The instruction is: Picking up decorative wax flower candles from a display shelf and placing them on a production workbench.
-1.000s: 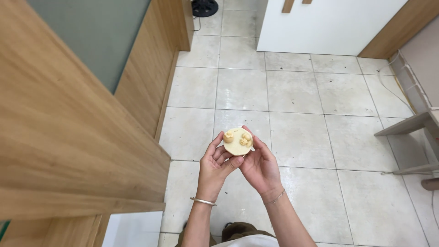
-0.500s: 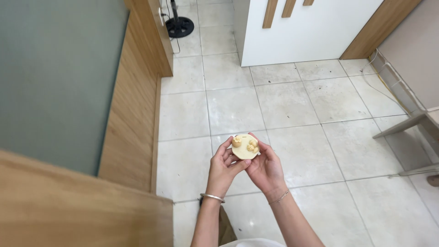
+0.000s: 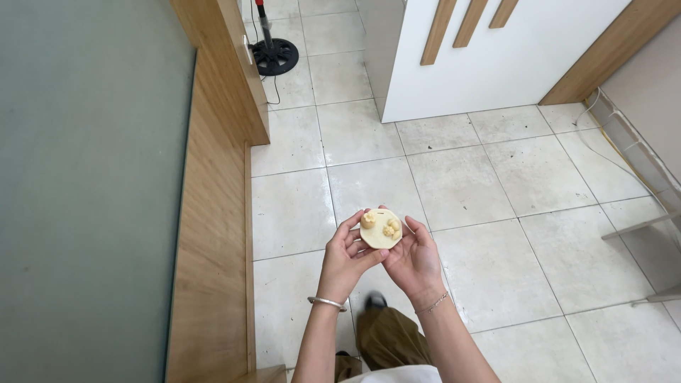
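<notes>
A small round cream-coloured disc (image 3: 379, 237) with three little yellowish lumps on top rests on the fingertips of both hands. My left hand (image 3: 345, 257) cups it from the left, with a silver bangle on that wrist. My right hand (image 3: 413, 261) supports it from the right, with a thin bracelet at the wrist. Both hands are held out in front of my body, above a pale tiled floor (image 3: 461, 184).
A wooden-edged panel with a grey-green surface (image 3: 92, 191) fills the left. A white cabinet with wooden slat handles (image 3: 489, 50) stands ahead. A black round stand base with a red pole (image 3: 275, 55) sits by the wall. A metal rack (image 3: 642, 213) lies at the right.
The view has moved forward along the floor; the cabinet and stand base are closer. Both hands still hold the disc in the same way.
</notes>
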